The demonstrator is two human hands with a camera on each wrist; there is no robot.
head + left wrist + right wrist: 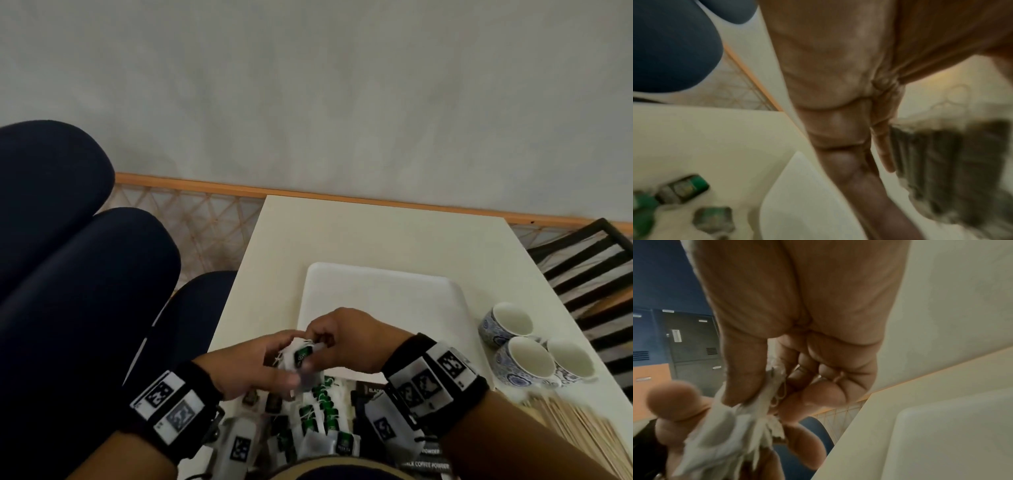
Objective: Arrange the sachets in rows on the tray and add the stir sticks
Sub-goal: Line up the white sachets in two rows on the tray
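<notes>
Both forearms enter from the bottom of the head view, wrists banded, hands meeting at lower centre. Left hand (260, 363): palm turned right, fingers curled around a bundle of tea sachets (301, 356). Right hand (346, 337): knuckles up, thumb and forefinger in a pinch grip on the bundle's top edge.

Plain grey-white wall (342, 85) behind, with an orange wooden strip (212, 186) along its foot. Cream table (376, 236) against it, dark blue cushions (51, 205) at left, black slatted chair (589, 263) at right. Blue and grey lockers (684, 340) seen from the right wrist.
</notes>
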